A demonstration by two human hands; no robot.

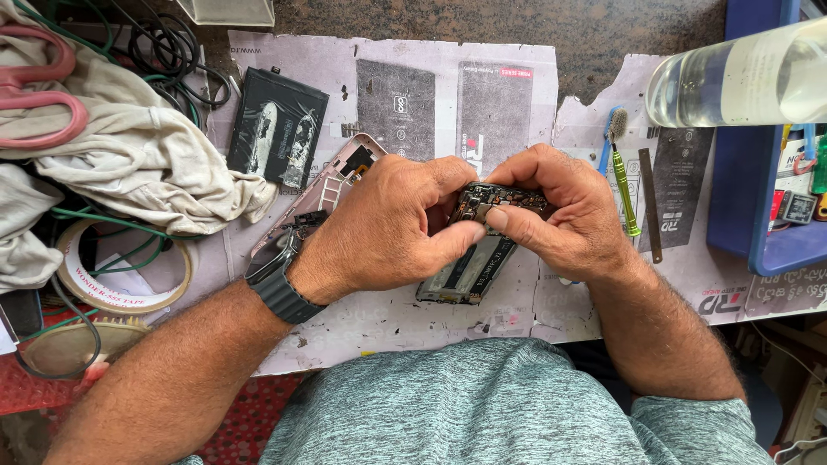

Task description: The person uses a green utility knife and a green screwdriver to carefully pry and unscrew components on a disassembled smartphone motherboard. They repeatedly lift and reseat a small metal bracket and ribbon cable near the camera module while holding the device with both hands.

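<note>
My left hand (388, 228) and my right hand (551, 211) meet at the middle of the bench, both gripping an opened phone body (478, 258). The phone is dark, tilted, with its circuit end (500, 200) up between my fingertips and thumbs. Its lower end rests on the paper-covered table (413, 319). My left wrist wears a dark watch band (280, 293). A pinkish phone back cover (332, 185) lies just behind my left hand.
A black battery (276, 125) lies at the back left beside a crumpled cloth (129, 155), cables and pink-handled scissors (34, 86). A tape roll (125, 263) sits left. At right lie a green screwdriver (626, 194), a brush, a metal strip, a clear bottle (741, 77) and a blue tray (749, 172).
</note>
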